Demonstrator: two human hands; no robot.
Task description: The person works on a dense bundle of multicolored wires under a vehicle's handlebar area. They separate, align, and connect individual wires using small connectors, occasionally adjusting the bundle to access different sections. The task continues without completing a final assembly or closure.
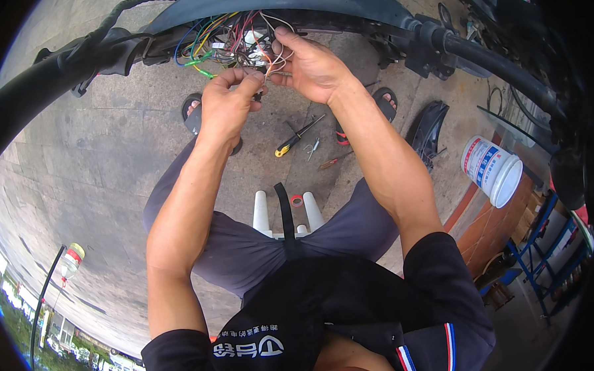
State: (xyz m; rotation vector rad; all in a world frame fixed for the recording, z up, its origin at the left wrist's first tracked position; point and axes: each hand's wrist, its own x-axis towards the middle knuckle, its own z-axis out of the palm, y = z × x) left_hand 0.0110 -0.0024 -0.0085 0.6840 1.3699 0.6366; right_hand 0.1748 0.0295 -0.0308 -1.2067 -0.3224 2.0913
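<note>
**Coloured wires [234, 42] are spilling out along a dark curved panel [282, 7]**

The wires are lying in a loose tangle at the near edge of the panel, with blue, yellow, green, red and white strands showing, and white connectors [255, 39] are sitting among them. Green connectors [202, 61] are resting at the tangle's left side.

The left hand [230, 99] is pinching a thin wire between thumb and forefinger, just below the tangle. The right hand [308, 65] is curving around pale wires at the tangle's right side, its thumb raised apart from the lower fingers; whether its fingertips are pressing on a wire, I cannot tell.

On the paved ground [110, 160] below, a yellow-and-black screwdriver [290, 143] is lying between the person's sandalled feet, and a small metal piece [314, 147] is lying beside it. A black plastic part [429, 127] is resting farther right, and a white bucket [492, 170] is standing beyond that.
</note>
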